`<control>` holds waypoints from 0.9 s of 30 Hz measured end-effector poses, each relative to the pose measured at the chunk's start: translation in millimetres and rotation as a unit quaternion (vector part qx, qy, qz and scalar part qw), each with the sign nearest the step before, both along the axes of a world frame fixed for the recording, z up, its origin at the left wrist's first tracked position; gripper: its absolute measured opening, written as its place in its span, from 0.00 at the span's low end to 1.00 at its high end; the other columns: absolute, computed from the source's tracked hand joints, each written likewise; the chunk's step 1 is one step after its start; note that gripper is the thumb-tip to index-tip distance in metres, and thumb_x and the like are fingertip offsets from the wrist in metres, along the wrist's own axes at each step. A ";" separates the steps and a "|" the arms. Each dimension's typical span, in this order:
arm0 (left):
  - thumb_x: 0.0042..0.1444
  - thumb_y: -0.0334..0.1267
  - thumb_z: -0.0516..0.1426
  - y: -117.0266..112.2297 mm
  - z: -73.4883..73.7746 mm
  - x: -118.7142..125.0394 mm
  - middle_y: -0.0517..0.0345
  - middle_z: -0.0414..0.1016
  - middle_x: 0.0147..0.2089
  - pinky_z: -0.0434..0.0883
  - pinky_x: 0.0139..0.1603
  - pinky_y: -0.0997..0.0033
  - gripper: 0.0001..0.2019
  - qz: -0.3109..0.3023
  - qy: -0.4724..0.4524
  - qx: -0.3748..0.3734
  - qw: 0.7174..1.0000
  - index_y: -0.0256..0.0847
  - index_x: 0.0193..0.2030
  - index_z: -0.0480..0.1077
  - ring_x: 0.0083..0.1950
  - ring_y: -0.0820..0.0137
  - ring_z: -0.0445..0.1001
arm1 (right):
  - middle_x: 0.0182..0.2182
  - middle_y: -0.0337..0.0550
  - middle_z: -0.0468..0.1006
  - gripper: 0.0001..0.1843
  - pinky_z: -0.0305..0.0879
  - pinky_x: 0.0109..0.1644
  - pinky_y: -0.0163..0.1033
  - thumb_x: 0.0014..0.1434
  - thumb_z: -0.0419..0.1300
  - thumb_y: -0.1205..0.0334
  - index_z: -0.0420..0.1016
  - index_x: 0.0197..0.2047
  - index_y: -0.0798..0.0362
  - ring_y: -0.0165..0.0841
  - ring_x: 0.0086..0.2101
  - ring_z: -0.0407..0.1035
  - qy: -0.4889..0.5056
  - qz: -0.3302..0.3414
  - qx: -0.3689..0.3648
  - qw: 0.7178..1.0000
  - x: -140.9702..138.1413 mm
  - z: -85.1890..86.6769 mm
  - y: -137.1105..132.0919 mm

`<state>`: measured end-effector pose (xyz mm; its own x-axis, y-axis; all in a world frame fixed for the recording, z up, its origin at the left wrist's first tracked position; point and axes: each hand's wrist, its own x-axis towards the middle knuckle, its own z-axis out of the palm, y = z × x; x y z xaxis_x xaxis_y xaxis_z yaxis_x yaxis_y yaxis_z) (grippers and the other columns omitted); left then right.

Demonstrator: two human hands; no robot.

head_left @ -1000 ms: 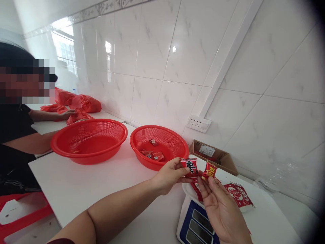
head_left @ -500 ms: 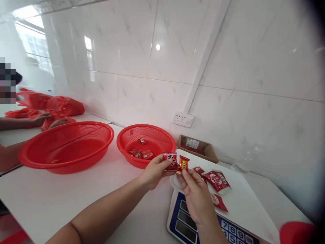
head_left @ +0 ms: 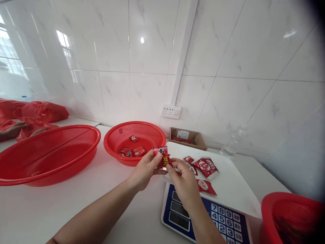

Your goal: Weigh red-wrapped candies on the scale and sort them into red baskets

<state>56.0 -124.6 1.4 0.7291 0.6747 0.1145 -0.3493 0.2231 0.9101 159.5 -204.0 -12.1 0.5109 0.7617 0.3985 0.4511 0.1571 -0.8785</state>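
Note:
My left hand (head_left: 145, 168) is closed on a small red snack packet (head_left: 159, 150) with white and black print. A smaller red packet with yellow lettering (head_left: 166, 160) is pinched by my right hand (head_left: 185, 183), overlapping the front of the first one. Both hands meet in front of a digital scale (head_left: 177, 211), over the near left edge of its white tray (head_left: 231, 189). Several red snack packets lie on that tray, among them a flat red packet (head_left: 208, 187) and a larger patterned packet (head_left: 205, 166). My right forearm covers part of the keypad.
A red mesh basket (head_left: 134, 123) behind my left hand holds several packets. Another red basket (head_left: 83, 130) stands left, a third (head_left: 269, 203) at lower right. A cardboard box (head_left: 201, 144) and clear plastic item (head_left: 232, 140) sit by the wall. A co-worker's hand (head_left: 15, 130) touches red bags.
The view has turned right, bringing the lower-right basket further into sight. My hands have drawn closer together, and the yellow-lettered packet now overlaps the other one.

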 end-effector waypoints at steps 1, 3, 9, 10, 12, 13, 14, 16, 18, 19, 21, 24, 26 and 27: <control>0.52 0.48 0.59 -0.5 0.3 -0.3 0.54 0.72 0.39 0.72 0.37 0.71 0.17 0.001 -0.001 0.007 1.000 0.38 0.41 0.66 0.38 0.72 0.72 | 0.40 0.47 0.73 0.14 0.64 0.43 0.41 0.55 0.54 0.50 0.71 0.28 0.52 0.38 0.42 0.66 -0.018 0.001 -0.007 1.000 -1.0 2.4 -1.1; 0.51 0.45 0.61 -0.7 1.5 -0.9 0.57 0.72 0.36 0.72 0.36 0.73 0.15 0.005 -0.002 0.011 1.000 0.38 0.40 0.66 0.35 0.74 0.71 | 0.38 0.46 0.74 0.14 0.64 0.41 0.41 0.56 0.53 0.51 0.71 0.28 0.51 0.38 0.40 0.67 -0.073 0.018 -0.043 0.996 0.6 8.8 -5.7; 0.52 0.47 0.59 2.9 4.6 -2.3 0.60 0.70 0.32 0.72 0.30 0.77 0.14 0.027 0.009 -0.005 1.000 0.40 0.40 0.67 0.33 0.75 0.71 | 0.47 0.42 0.75 0.17 0.61 0.50 0.42 0.55 0.53 0.54 0.73 0.47 0.47 0.39 0.47 0.68 -0.182 0.001 -0.233 0.955 52.0 29.2 -45.6; 0.52 0.47 0.59 3.3 4.5 -2.5 0.60 0.70 0.33 0.72 0.30 0.77 0.14 0.026 0.009 -0.008 1.000 0.40 0.40 0.67 0.33 0.75 0.71 | 0.49 0.42 0.74 0.20 0.61 0.50 0.44 0.55 0.53 0.55 0.72 0.50 0.46 0.41 0.48 0.67 -0.203 -0.039 -0.274 0.939 63.2 30.5 -53.3; 0.52 0.47 0.59 3.2 3.7 -2.9 0.60 0.71 0.33 0.72 0.30 0.77 0.14 0.023 0.006 -0.012 1.000 0.40 0.40 0.67 0.32 0.75 0.71 | 0.50 0.42 0.73 0.24 0.62 0.48 0.46 0.53 0.53 0.55 0.70 0.54 0.45 0.43 0.49 0.67 -0.233 -0.075 -0.334 0.910 81.1 30.5 -65.1; 0.52 0.47 0.59 2.8 3.3 -3.0 0.60 0.71 0.33 0.72 0.29 0.77 0.14 0.022 0.006 -0.013 1.000 0.40 0.40 0.67 0.32 0.75 0.71 | 0.50 0.42 0.73 0.25 0.63 0.47 0.46 0.53 0.53 0.56 0.69 0.55 0.44 0.44 0.48 0.67 -0.243 -0.080 -0.354 0.900 86.9 29.4 -68.5; 0.51 0.47 0.59 2.2 2.9 -3.0 0.59 0.71 0.33 0.72 0.29 0.78 0.14 0.019 0.006 -0.013 1.000 0.40 0.40 0.68 0.32 0.75 0.71 | 0.50 0.42 0.74 0.25 0.64 0.46 0.45 0.52 0.53 0.57 0.69 0.55 0.44 0.44 0.48 0.68 -0.251 -0.077 -0.366 0.893 90.6 27.9 -70.1; 0.51 0.47 0.59 0.8 2.4 -2.8 0.58 0.71 0.34 0.73 0.30 0.78 0.15 0.012 0.009 -0.009 1.000 0.40 0.40 0.68 0.33 0.75 0.72 | 0.48 0.43 0.75 0.26 0.64 0.43 0.44 0.50 0.55 0.60 0.70 0.54 0.44 0.44 0.46 0.70 -0.261 -0.071 -0.377 0.886 92.9 24.0 -68.8; 0.51 0.48 0.59 -0.2 2.5 -2.6 0.58 0.72 0.35 0.73 0.30 0.77 0.15 0.007 0.011 -0.003 1.000 0.40 0.41 0.68 0.34 0.74 0.72 | 0.46 0.43 0.76 0.26 0.65 0.40 0.43 0.48 0.56 0.63 0.72 0.52 0.44 0.44 0.43 0.71 -0.269 -0.068 -0.378 0.883 92.5 19.1 -64.1; 0.51 0.48 0.59 -0.4 2.7 -2.5 0.58 0.72 0.35 0.73 0.30 0.77 0.15 0.006 0.012 -0.002 1.000 0.40 0.41 0.68 0.34 0.74 0.72 | 0.45 0.43 0.77 0.25 0.65 0.39 0.43 0.47 0.56 0.63 0.73 0.51 0.43 0.44 0.42 0.72 -0.271 -0.069 -0.380 0.882 92.5 16.3 -61.5; 0.50 0.48 0.60 -0.5 2.7 -2.5 0.58 0.72 0.35 0.72 0.31 0.77 0.16 0.005 0.016 -0.002 1.000 0.41 0.41 0.68 0.35 0.73 0.73 | 0.43 0.43 0.78 0.25 0.65 0.37 0.42 0.47 0.57 0.64 0.74 0.50 0.42 0.44 0.41 0.72 -0.280 -0.074 -0.374 0.881 94.7 10.3 -57.3; 0.50 0.48 0.60 0.0 1.6 -2.3 0.57 0.73 0.36 0.72 0.30 0.77 0.16 0.001 0.021 -0.002 1.000 0.40 0.41 0.68 0.35 0.73 0.73 | 0.44 0.45 0.77 0.25 0.64 0.38 0.43 0.44 0.58 0.65 0.75 0.48 0.44 0.45 0.43 0.70 -0.301 -0.084 -0.321 0.894 100.5 3.8 -54.0; 0.51 0.48 0.60 0.2 0.1 -1.7 0.56 0.72 0.37 0.72 0.30 0.77 0.16 -0.003 0.022 0.001 1.000 0.40 0.41 0.68 0.35 0.73 0.73 | 0.43 0.45 0.77 0.20 0.64 0.40 0.43 0.43 0.59 0.64 0.77 0.43 0.46 0.45 0.42 0.70 -0.290 -0.086 -0.273 0.913 101.2 4.8 -52.3; 0.51 0.47 0.59 0.2 -0.7 -1.2 0.56 0.72 0.37 0.72 0.31 0.77 0.16 -0.007 0.021 0.002 1.000 0.39 0.41 0.67 0.35 0.73 0.73 | 0.41 0.45 0.78 0.16 0.64 0.40 0.44 0.44 0.59 0.62 0.78 0.39 0.47 0.44 0.40 0.71 -0.272 -0.083 -0.255 0.924 99.6 7.3 -51.0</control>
